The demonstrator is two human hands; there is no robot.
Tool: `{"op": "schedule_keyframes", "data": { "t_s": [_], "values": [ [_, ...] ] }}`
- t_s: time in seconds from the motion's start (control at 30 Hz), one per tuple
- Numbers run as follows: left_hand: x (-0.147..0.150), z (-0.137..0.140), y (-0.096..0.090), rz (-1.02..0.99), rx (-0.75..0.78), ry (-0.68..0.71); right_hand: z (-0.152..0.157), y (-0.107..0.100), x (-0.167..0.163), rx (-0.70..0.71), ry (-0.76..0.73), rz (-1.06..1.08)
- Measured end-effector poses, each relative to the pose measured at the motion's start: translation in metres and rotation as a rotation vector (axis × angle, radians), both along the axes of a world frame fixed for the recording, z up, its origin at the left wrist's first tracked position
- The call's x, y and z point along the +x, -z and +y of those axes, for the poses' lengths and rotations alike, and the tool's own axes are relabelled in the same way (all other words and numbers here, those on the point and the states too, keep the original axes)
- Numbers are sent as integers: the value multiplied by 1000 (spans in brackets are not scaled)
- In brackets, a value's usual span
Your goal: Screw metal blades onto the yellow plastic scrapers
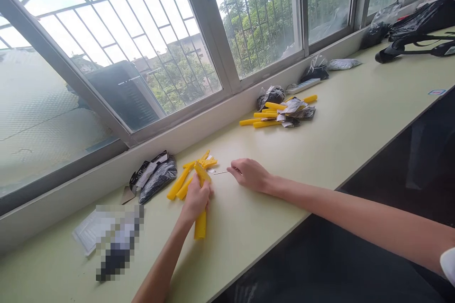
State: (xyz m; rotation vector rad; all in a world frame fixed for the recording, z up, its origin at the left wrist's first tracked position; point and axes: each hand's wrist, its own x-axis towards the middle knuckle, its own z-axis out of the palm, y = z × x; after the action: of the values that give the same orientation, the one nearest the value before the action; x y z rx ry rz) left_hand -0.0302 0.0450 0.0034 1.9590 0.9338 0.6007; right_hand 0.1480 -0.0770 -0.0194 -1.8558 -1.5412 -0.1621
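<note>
My left hand [198, 196] is closed around a long yellow plastic piece [200, 227], whose lower end sticks out below my fingers and whose top reaches past my thumb. In my right hand [250, 175], the fingers pinch a thin metal rod [221, 172] that points left toward the yellow piece. Its tip seems apart from the piece, and its other end is hidden in my fingers. Just beyond my left hand lie several more yellow plastic pieces [179, 183] in a loose pile, with small white bits beside them.
Farther right on the pale table [341, 137] lies a heap of yellow tubes [267, 123] with paper-like wrappings. Black plastic bags [158, 182] rest along the window wall. A clear plastic packet [93, 229] is at the left, beside a pixelated area. A black strapped object [408, 49] sits far right.
</note>
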Motion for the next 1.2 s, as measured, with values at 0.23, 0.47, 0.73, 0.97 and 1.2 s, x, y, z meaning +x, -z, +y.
{"op": "schedule_keyframes", "data": {
  "t_s": [0.23,0.47,0.73,0.97,1.2],
  "values": [
    [0,-1,-2,-109,308,-69,3,5,16,-11,66,106],
    [-5,-1,-14,-64,132,-44,6,6,14,160,-109,304],
    [-8,-25,-6,-230,-424,166,1,4,3,217,-249,395],
    [-2,-34,-1,-213,-373,184,-1,5,0,246,-318,427],
    [-2,-37,-1,-217,-341,170,0,6,2,232,-348,477]
  ]
}}
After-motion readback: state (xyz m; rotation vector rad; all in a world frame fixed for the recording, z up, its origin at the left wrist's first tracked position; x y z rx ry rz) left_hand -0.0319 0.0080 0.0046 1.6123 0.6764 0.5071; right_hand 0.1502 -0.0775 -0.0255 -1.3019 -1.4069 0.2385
